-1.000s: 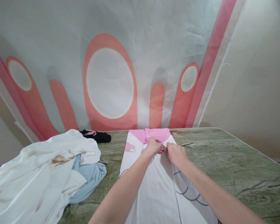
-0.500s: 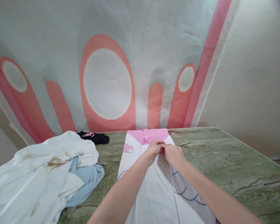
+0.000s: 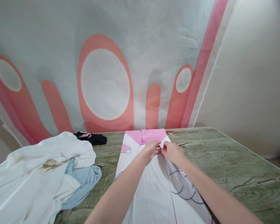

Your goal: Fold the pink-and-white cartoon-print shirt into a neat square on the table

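Note:
A long white garment [image 3: 149,189] lies lengthwise in front of me, with a pink section [image 3: 153,136] at its far end and dark curved lines printed on it. Just below the pink part, my left hand [image 3: 152,150] has its fingers curled together at the white cloth. My right hand [image 3: 174,153] pinches the same cloth right beside it, thumb and forefinger closed. Between the fingertips a small white peak of fabric pokes up. Exactly what each fingertip grips is partly hidden.
To the left lies a heap of white clothing [image 3: 37,183], with a light blue cloth [image 3: 86,186] partly under it. Behind it is a black cloth item [image 3: 99,139]. The wood-grain table [image 3: 235,161] ends at a wall with a pink-and-white printed backdrop [image 3: 105,84].
The view has shifted slightly to the right. My fingertips have moved a little on the cloth, and a white fabric peak now shows between the two hands.

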A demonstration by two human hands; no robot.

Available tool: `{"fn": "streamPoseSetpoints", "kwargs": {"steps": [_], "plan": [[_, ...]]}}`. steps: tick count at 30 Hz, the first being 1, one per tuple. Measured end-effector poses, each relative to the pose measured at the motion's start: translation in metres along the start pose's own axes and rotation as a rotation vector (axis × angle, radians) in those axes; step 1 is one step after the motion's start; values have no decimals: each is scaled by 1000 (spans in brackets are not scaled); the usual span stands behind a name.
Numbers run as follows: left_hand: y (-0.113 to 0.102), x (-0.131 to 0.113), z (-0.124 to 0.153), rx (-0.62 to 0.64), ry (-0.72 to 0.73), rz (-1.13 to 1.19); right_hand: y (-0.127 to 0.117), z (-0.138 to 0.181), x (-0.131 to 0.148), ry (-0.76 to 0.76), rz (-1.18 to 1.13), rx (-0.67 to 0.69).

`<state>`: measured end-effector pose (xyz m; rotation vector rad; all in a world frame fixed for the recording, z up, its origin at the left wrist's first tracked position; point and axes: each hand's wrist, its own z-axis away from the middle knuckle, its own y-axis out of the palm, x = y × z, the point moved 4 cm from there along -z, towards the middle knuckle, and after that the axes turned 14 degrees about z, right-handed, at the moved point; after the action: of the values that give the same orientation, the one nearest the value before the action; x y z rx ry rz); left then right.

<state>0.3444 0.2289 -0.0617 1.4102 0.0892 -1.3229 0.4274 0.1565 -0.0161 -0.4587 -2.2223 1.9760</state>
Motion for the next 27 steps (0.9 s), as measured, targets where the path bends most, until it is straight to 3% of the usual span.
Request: {"fn": "streamPoseSetpoints", "kwargs": {"steps": [7,16,27], "plan": [[1,-2,2,13,-80,87,9,-1,5,-10,36,34],[5,1,3,-24,-215,181,3,0,1,35,24,30],[37,7,-21,36,-310,263,-11,-1,-4,47,-71,36]]}}
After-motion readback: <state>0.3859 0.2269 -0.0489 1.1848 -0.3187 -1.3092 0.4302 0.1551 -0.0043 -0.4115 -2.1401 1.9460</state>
